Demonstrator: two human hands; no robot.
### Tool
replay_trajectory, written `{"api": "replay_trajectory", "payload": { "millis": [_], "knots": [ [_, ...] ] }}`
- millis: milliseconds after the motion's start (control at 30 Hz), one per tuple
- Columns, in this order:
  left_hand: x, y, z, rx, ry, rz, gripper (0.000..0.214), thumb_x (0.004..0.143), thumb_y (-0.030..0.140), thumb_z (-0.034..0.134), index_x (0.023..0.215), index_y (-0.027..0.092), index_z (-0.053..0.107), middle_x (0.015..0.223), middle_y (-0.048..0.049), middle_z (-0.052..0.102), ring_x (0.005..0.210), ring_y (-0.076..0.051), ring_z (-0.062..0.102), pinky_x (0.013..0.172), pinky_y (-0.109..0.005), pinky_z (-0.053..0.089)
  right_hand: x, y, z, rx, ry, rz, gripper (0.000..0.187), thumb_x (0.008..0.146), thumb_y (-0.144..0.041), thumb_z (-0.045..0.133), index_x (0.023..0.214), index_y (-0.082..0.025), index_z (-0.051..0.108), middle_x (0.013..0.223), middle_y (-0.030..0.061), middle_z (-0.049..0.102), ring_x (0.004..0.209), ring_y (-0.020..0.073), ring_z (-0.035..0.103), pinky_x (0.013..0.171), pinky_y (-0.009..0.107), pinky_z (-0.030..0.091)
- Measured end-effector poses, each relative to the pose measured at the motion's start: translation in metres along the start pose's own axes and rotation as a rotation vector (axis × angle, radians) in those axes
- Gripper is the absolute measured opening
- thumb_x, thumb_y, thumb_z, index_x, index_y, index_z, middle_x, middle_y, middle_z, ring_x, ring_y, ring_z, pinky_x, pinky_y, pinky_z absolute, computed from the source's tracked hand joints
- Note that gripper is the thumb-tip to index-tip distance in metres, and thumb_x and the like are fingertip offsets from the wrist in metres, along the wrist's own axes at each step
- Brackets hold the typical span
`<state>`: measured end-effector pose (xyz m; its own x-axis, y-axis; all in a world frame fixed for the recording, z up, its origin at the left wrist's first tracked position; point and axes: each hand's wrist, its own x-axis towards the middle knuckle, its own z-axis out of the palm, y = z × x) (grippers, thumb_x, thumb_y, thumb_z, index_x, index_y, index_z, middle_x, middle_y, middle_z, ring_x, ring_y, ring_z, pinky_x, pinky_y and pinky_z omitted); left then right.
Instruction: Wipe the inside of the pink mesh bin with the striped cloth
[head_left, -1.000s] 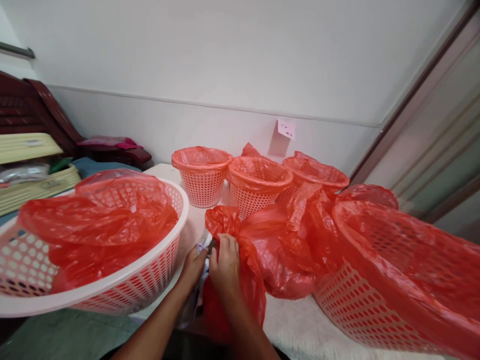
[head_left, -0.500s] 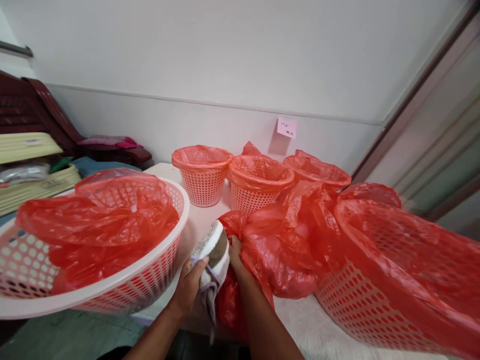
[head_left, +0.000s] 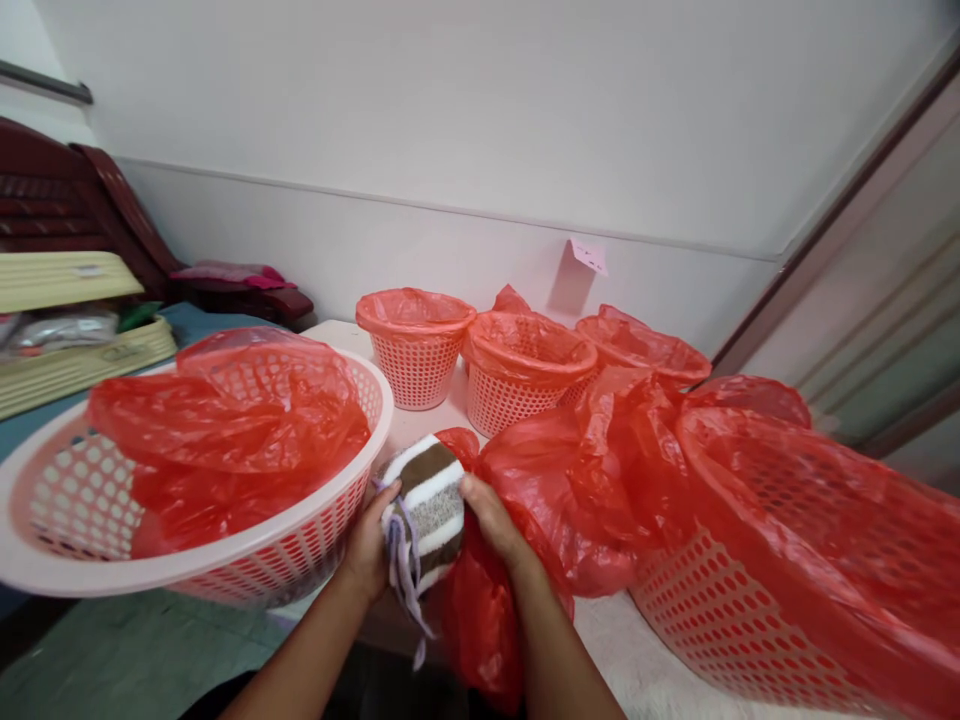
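Between my two hands is a bundle of fuzzy striped cloth (head_left: 433,505) in white, brown and grey, with a purple strip tied on it and its loose ends hanging down. My left hand (head_left: 371,535) grips the bundle's left side, thumb on top by the purple strip. On the right edge my right hand (head_left: 487,510) closes with its thumb on the stripes; its other fingers are hidden behind. A red plastic bag (head_left: 536,455) lies on the table just right of the bundle, partly under my right forearm.
At left stands a large white-pink basket (head_left: 379,400) with red plastic in it. Smaller lined baskets, a pink one (head_left: 416,370) and another (head_left: 510,395), stand by the wall. A large lined basket (head_left: 750,600) is at right. Yellow trays (head_left: 67,280) sit at far left.
My right hand has come up from beside the red plastic onto the bundle's right edge. The bundle has turned so its striped face shows. The view has shifted slightly.
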<state>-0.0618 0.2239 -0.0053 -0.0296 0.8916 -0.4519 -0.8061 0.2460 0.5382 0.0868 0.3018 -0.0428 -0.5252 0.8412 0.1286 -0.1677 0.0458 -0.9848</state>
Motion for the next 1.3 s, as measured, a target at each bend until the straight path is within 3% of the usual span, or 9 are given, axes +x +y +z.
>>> {"api": "replay_trajectory", "payload": {
  "millis": [167, 300, 367, 533, 667, 800, 900, 1033, 1300],
  "knots": [
    [0.001, 0.001, -0.002, -0.050, 0.054, 0.108, 0.036, 0.089, 0.025, 0.054, 0.120, 0.010, 0.064, 0.085, -0.0105, 0.079, 0.082, -0.027, 0.076, 0.082, -0.042, 0.060, 0.010, 0.018, -0.014, -0.171, 0.152, 0.049, 0.041, 0.071, -0.060, 0.071, 0.074, -0.019, 0.072, 0.076, 0.0045, 0.071, 0.073, 0.0216, 0.064, 0.074, 0.036, 0.051],
    [0.001, -0.002, -0.002, -0.056, 0.061, 0.151, 0.036, 0.088, 0.022, 0.056, 0.121, 0.010, 0.064, 0.085, -0.0101, 0.079, 0.081, -0.026, 0.076, 0.081, -0.040, 0.060, 0.017, 0.016, -0.015, -0.180, 0.359, -0.049, 0.036, 0.074, -0.055, 0.069, 0.079, -0.020, 0.069, 0.083, 0.0056, 0.070, 0.084, 0.0230, 0.062, 0.083, 0.037, 0.049],
    [0.001, -0.005, -0.002, -0.055, 0.046, 0.155, 0.038, 0.086, 0.020, 0.059, 0.123, 0.011, 0.063, 0.087, -0.0100, 0.079, 0.082, -0.026, 0.076, 0.082, -0.040, 0.060, 0.015, 0.009, -0.010, -0.166, 0.374, -0.085, 0.036, 0.076, -0.054, 0.067, 0.090, -0.020, 0.070, 0.093, 0.0064, 0.071, 0.092, 0.0235, 0.063, 0.087, 0.036, 0.048],
    [-0.003, -0.001, -0.003, -0.077, -0.038, 0.132, 0.044, 0.084, 0.024, 0.063, 0.127, 0.012, 0.062, 0.093, -0.0098, 0.079, 0.090, -0.027, 0.075, 0.089, -0.041, 0.057, 0.004, -0.004, 0.008, 0.046, 0.099, 0.006, 0.041, 0.072, -0.047, 0.076, 0.100, -0.018, 0.069, 0.093, 0.0046, 0.073, 0.083, 0.0210, 0.067, 0.076, 0.032, 0.052],
    [-0.006, 0.002, -0.001, -0.100, -0.156, 0.087, 0.052, 0.091, 0.048, 0.050, 0.130, 0.015, 0.060, 0.104, -0.0115, 0.077, 0.101, -0.029, 0.071, 0.096, -0.045, 0.053, 0.003, -0.014, 0.013, 0.341, 0.317, 0.039, 0.038, 0.068, -0.045, 0.080, 0.092, -0.019, 0.066, 0.080, 0.0015, 0.072, 0.067, 0.0182, 0.067, 0.066, 0.030, 0.053],
    [-0.010, -0.006, 0.000, -0.074, -0.266, -0.020, 0.061, 0.091, 0.060, 0.045, 0.129, 0.015, 0.062, 0.111, -0.0133, 0.075, 0.111, -0.031, 0.067, 0.100, -0.049, 0.049, 0.002, -0.028, 0.013, 0.548, 0.473, -0.040, 0.038, 0.072, -0.045, 0.075, 0.098, -0.021, 0.062, 0.090, 0.0032, 0.074, 0.078, 0.0212, 0.070, 0.074, 0.035, 0.056],
    [-0.011, -0.014, -0.002, -0.050, -0.281, -0.030, 0.057, 0.088, 0.056, 0.055, 0.127, 0.015, 0.063, 0.112, -0.0125, 0.075, 0.113, -0.031, 0.066, 0.101, -0.047, 0.049, 0.001, -0.027, 0.013, 0.471, 0.497, -0.051, 0.038, 0.075, -0.047, 0.072, 0.101, -0.022, 0.062, 0.092, 0.0033, 0.074, 0.080, 0.0223, 0.070, 0.075, 0.036, 0.056],
    [-0.006, -0.015, -0.001, -0.007, -0.219, -0.009, 0.050, 0.084, 0.031, 0.067, 0.131, 0.016, 0.059, 0.112, -0.0109, 0.075, 0.109, -0.029, 0.068, 0.102, -0.044, 0.049, 0.002, -0.017, 0.010, 0.187, 0.470, -0.034, 0.039, 0.077, -0.053, 0.069, 0.095, -0.018, 0.065, 0.084, 0.0038, 0.073, 0.076, 0.0217, 0.067, 0.069, 0.032, 0.053],
    [0.006, -0.011, -0.008, 0.090, -0.097, 0.006, 0.047, 0.078, 0.027, 0.069, 0.121, 0.008, 0.064, 0.099, -0.0142, 0.077, 0.103, -0.033, 0.071, 0.096, -0.047, 0.053, 0.002, -0.013, 0.005, -0.068, 0.384, 0.010, 0.042, 0.082, -0.060, 0.055, 0.082, -0.019, 0.062, 0.073, 0.0026, 0.065, 0.067, 0.0192, 0.059, 0.064, 0.031, 0.048]
  ]
}}
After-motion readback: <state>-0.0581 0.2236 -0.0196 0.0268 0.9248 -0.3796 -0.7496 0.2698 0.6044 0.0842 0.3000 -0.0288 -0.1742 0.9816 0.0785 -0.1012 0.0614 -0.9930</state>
